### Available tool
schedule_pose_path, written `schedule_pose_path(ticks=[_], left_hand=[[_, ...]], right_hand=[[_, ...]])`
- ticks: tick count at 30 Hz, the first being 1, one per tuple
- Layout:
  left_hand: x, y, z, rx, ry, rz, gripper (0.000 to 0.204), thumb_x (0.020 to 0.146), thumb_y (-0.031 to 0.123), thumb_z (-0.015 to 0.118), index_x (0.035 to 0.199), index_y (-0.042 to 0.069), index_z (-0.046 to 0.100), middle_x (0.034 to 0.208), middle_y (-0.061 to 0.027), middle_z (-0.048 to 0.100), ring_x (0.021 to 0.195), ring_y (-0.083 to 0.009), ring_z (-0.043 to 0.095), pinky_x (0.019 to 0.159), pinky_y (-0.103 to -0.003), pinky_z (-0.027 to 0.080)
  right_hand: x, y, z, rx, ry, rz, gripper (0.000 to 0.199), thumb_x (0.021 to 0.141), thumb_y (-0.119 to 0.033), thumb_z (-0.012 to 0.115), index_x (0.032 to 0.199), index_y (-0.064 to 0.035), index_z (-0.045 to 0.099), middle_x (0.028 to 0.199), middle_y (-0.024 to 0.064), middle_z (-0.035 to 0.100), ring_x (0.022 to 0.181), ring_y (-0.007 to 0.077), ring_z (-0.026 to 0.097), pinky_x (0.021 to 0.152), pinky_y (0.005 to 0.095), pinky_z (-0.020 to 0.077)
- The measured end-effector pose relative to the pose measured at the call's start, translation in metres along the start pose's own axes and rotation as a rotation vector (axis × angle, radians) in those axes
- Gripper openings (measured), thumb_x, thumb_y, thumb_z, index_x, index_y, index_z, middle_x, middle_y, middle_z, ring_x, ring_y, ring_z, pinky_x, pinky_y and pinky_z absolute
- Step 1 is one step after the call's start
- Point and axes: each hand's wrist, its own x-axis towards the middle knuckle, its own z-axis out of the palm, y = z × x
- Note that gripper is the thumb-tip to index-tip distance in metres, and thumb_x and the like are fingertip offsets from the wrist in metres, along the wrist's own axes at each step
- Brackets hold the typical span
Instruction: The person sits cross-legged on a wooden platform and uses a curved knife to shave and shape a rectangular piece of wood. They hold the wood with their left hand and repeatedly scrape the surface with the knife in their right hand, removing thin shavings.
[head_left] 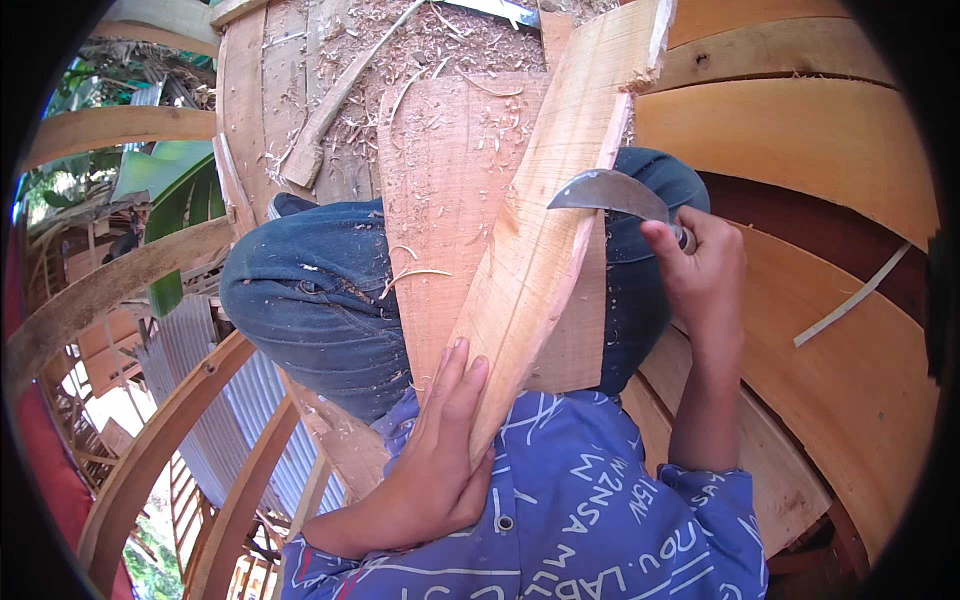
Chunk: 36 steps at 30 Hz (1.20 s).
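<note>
My right hand is closed round the handle of a knife with a broad curved blade. The blade lies over the right edge of a long pale wooden board; whether it touches the wood I cannot tell. That board slants from my lap up to the far right, with a notch in its right edge near the far end. My left hand grips the board's near end, fingers on top and thumb at its right edge. Beneath it, a wider flat plank rests between my bent knees, with curled shavings on it.
Shavings cover the plank floor ahead, where a narrow wood strip lies. Curved wooden ribs stand on the left, with corrugated sheets beyond. Wide planks form the right side, and a thin offcut lies against them.
</note>
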Motion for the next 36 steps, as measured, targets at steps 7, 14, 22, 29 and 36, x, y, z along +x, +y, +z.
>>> schedule_pose_path(ticks=[7,14,22,29,36], left_hand=[[0.002,0.005,0.0,0.033,-0.017,-0.03,0.082,0.08,-0.009,0.052,0.147,-0.004,0.006,0.151,-0.0363,0.006,0.143,-0.0503,0.011,0.116,-0.048,0.014],[0.002,-0.001,-0.004,0.002,-0.021,-0.012,0.083,0.079,-0.008,0.053,0.147,-0.003,0.006,0.151,-0.0365,0.006,0.142,-0.0511,0.012,0.116,-0.048,0.015],[0.003,0.001,-0.006,0.019,-0.041,-0.011,0.083,0.079,-0.006,0.054,0.147,-0.004,0.005,0.15,-0.0373,0.006,0.142,-0.0518,0.012,0.116,-0.049,0.015],[0.006,0.002,-0.007,0.043,-0.049,0.017,0.081,0.079,-0.005,0.054,0.146,-0.009,0.007,0.148,-0.0403,0.007,0.14,-0.0547,0.012,0.115,-0.05,0.015],[0.007,-0.004,-0.002,0.073,-0.039,0.07,0.083,0.078,-0.004,0.054,0.146,-0.009,0.006,0.148,-0.0419,0.006,0.14,-0.0562,0.011,0.114,-0.053,0.016]], right_hand=[[0.03,0.009,-0.017,-0.195,0.139,0.136,0.076,0.075,-0.07,0.064,0.059,0.003,0.051,0.052,0.0193,0.047,0.05,0.0342,0.052,0.054,0.0419,0.0439],[0.004,0.0,-0.011,-0.005,0.099,0.122,0.071,0.082,-0.062,0.063,0.059,0.0035,0.047,0.049,0.0176,0.038,0.045,0.0299,0.038,0.047,0.0388,0.0359],[-0.017,-0.01,-0.023,-0.113,-0.01,0.024,0.074,0.077,-0.067,0.064,0.056,0.0027,0.049,0.048,0.0185,0.041,0.045,0.0341,0.044,0.045,0.0398,0.0355],[0.002,-0.014,-0.033,-0.354,0.057,0.015,0.079,0.071,-0.075,0.063,0.052,0.0004,0.047,0.047,0.0174,0.045,0.047,0.0356,0.05,0.047,0.0408,0.0408],[0.018,-0.017,-0.04,-0.522,0.116,0.044,0.081,0.07,-0.079,0.059,0.052,-0.0011,0.049,0.05,0.0154,0.05,0.051,0.0339,0.055,0.051,0.0419,0.0452]])
